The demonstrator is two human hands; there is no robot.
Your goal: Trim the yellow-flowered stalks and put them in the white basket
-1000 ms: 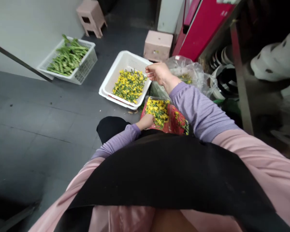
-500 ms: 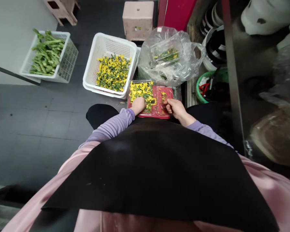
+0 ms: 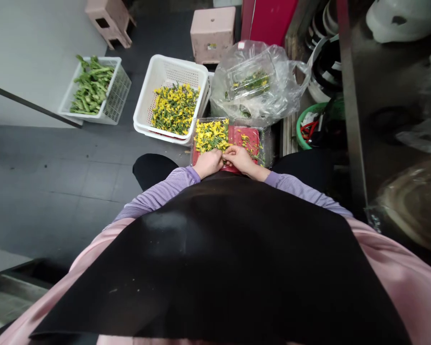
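My left hand (image 3: 209, 163) is closed at the front edge of a clear plastic container heaped with yellow flowers (image 3: 211, 135). Fingertip to fingertip with it, my right hand (image 3: 239, 158) is pinched closed. What lies between the fingers is too small to make out. Both hands are over the near side of a red surface (image 3: 249, 135), where a few loose flowers and stems are scattered on the right. Beyond the left hand, a white basket (image 3: 143, 103) holds more yellow flowers with green stems (image 3: 174, 109).
A clear plastic bag (image 3: 283, 96) with greens stands behind the container. Farther left is a white basket of thick green stalks (image 3: 93, 88). A pink stool (image 3: 213, 33) stands at the back. On the right are a green tub (image 3: 301, 127) and a metal shelf edge (image 3: 352, 105).
My right hand has moved left from the loose flowers on the red surface to meet my left hand. My left hand has shifted slightly nearer, out of the flower heap. The view has shifted a little.
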